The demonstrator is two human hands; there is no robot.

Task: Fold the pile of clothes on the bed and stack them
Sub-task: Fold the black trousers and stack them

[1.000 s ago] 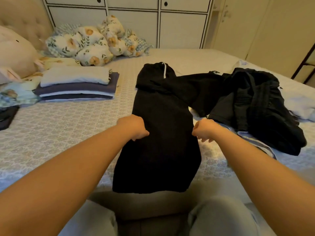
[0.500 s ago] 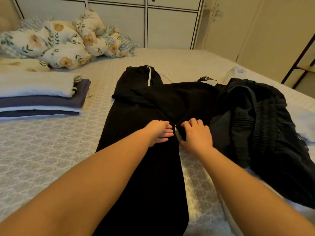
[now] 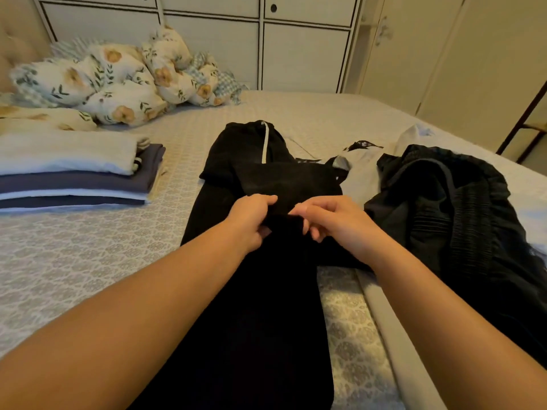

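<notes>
Both hands, left hand [image 3: 251,223] and right hand [image 3: 331,223], are pinched onto a folded-over sleeve of the black garment [image 3: 260,306], which is laid flat on the bed [image 3: 74,261] right under them

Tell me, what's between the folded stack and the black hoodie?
Only bare patterned bedspread lies between the folded stack and the black hoodie, per the head view.

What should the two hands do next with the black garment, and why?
Probably lay the pinched fold flat and smooth it. Both the left hand and right hand pinch the black garment at its middle, with a sleeve folded across.
</notes>
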